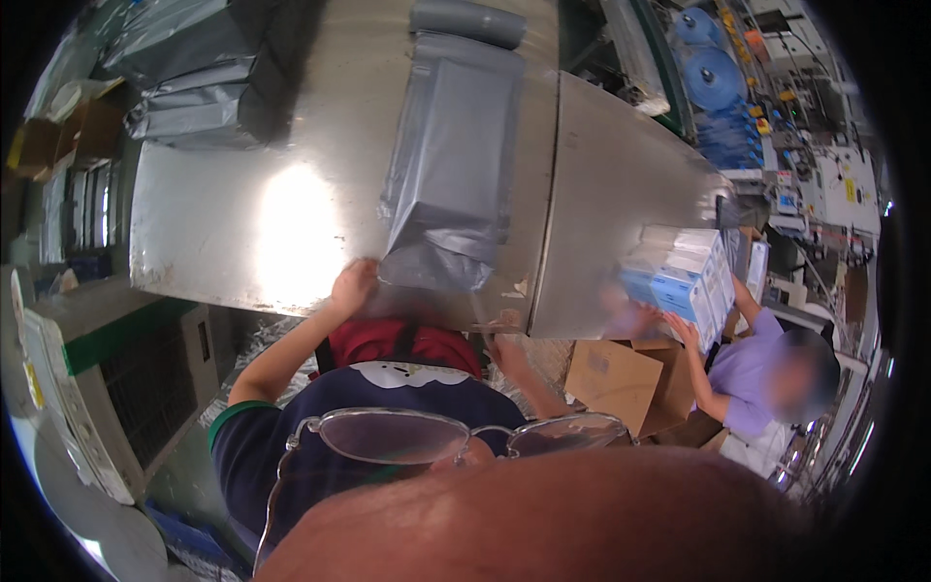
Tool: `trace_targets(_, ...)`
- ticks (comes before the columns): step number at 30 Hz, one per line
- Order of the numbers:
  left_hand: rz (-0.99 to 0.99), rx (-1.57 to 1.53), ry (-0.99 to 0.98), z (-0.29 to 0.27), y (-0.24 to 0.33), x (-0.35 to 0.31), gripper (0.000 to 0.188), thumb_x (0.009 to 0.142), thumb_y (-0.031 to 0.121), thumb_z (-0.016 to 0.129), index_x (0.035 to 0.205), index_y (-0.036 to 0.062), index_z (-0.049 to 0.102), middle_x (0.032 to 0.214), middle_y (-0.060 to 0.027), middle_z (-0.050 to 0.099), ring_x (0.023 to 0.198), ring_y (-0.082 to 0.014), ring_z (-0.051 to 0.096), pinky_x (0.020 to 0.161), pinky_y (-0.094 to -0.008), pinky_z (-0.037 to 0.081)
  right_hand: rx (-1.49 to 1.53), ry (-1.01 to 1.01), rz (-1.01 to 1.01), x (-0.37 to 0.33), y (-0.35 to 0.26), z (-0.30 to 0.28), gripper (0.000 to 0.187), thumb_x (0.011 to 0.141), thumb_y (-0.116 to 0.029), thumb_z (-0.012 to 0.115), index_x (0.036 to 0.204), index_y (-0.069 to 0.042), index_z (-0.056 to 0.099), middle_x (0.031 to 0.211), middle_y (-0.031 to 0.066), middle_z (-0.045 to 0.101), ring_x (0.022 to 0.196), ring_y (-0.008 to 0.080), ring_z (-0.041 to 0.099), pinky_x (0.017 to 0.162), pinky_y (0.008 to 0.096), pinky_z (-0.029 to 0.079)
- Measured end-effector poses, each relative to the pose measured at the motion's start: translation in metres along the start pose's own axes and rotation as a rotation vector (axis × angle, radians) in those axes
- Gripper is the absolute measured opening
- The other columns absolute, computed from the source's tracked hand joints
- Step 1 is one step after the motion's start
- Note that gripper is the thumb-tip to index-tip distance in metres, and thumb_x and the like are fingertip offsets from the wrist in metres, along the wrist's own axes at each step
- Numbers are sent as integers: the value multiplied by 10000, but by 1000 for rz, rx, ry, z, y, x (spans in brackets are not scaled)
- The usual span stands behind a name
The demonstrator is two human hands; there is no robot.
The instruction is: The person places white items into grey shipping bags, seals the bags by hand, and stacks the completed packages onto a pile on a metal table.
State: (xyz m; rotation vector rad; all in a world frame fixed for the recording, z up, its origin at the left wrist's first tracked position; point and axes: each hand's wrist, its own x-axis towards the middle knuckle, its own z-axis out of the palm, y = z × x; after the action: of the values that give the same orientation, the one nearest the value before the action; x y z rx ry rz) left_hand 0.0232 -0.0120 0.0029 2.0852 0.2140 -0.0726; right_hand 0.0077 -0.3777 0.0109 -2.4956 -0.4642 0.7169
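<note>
A long grey plastic bag (456,145) lies on the metal table (330,87) in front of me, its near end folded and creased toward the table's edge. At its near left corner is my left hand (355,283), fingers curled in and pinching the film there. My right hand (502,351) is low at the table's near edge, to the right of the bag's end. Motion blurs its fingers, and I cannot make out whether anything is in them.
Grey-wrapped packs (208,97) stand at the far left. On the right a person in a purple shirt (752,364) grips a stack of blue-and-white boxes (693,281) above an open cardboard box (621,383). Blue film rolls (713,78) are behind.
</note>
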Motion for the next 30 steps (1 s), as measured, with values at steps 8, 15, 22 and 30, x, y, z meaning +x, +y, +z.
trace_targets(8, 1059, 859, -296, -25, 34, 85, 372, 642, 98, 500, 1014, 89, 489, 1059, -67, 470, 1083, -224, 381, 952, -428, 228, -768, -15, -575, 123, -42, -87, 484, 668, -163, 532, 1138, -137, 419, 746, 51, 523, 687, 204, 504, 686, 290, 389)
trace_targets(15, -23, -269, 161, -3, 24, 112, 415, 797, 264, 487, 504, -29, 470, 410, -53, 370, 410, -120, 356, 399, -296, 292, 251, 556, -359, 160, -46, -97, 137, 725, -148, 498, 687, -25, 545, 586, 90, 495, 587, 240, 489, 542, 308, 369)
trace_targets(22, -265, 523, 173, 41, 32, 153, 248, 741, 221, 450, 918, 59, 516, 826, -131, 571, 819, -293, 525, 767, -357, 368, -31, 343, 139, 228, -52, -66, 248, 742, -146, 468, 950, -11, 475, 869, 205, 527, 821, 356, 499, 726, 394, 395)
trace_targets(30, -683, -904, -572, -44, 83, 177, 630, 677, 331, 599, 1122, -35, 342, 1065, -105, 448, 879, -193, 493, 728, -306, 417, 261, 465, -308, 196, -102, -49, 646, 717, -3, 457, 1260, -10, 107, 1211, 228, 300, 987, 344, 438, 817, 352, 365)
